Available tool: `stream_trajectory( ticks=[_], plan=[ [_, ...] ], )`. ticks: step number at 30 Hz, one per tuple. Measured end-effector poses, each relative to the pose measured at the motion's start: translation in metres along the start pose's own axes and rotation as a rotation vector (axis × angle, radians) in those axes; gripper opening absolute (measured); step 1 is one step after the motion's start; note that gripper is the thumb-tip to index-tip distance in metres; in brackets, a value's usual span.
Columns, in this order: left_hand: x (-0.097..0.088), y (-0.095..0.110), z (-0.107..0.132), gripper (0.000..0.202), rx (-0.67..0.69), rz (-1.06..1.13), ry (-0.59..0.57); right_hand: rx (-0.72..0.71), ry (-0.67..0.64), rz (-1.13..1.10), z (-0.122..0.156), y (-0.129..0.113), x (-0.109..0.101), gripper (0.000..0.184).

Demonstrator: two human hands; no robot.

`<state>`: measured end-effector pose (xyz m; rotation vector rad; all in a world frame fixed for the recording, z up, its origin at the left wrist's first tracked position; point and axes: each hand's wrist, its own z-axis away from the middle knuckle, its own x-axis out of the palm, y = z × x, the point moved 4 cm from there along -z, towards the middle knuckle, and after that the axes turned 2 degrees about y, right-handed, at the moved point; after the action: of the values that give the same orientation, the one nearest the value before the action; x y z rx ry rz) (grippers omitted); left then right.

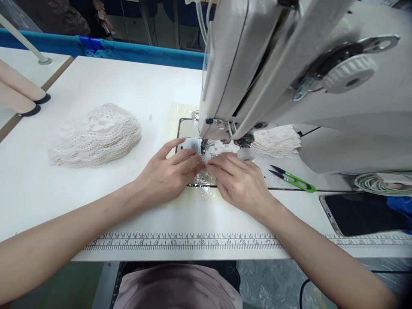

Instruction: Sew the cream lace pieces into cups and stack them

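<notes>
Both hands meet at the needle plate (189, 145) under the head of a white sewing machine (238, 64). A piece of white lace (214, 148) lies by the presser foot (204, 146). My left hand (170, 174) has its fingertips bent down to the lace edge, with the index finger stretched over the plate. My right hand (241, 180) pinches the lace just right of the foot, fingers closed together. The fingertips of both hands nearly touch, and part of the lace is hidden beneath them.
A pile of lace pieces (99, 137) lies on the left, and more lace (277, 141) sits behind the machine head. Green thread snips (294, 179), a phone (363, 214) and a coiled cord (380, 182) are at right. A ruler strip (180, 242) runs along the front edge.
</notes>
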<state>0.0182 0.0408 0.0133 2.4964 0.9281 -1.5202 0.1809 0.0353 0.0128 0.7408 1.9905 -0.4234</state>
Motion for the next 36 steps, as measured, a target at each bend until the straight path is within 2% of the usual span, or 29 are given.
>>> stream_trajectory(
  ticks=[13,20,36],
  plan=[
    [0.002,-0.004,-0.001,0.021,-0.066,-0.014,-0.019,0.007,0.004,0.050,-0.001,0.002,0.003,0.031],
    [-0.002,-0.002,0.000,0.017,-0.028,-0.035,0.053,-0.028,0.032,0.009,0.002,0.001,0.001,0.027],
    [0.008,-0.012,0.005,0.028,-0.076,-0.047,-0.028,0.044,-0.007,-0.021,0.000,0.006,0.005,0.032]
  ],
)
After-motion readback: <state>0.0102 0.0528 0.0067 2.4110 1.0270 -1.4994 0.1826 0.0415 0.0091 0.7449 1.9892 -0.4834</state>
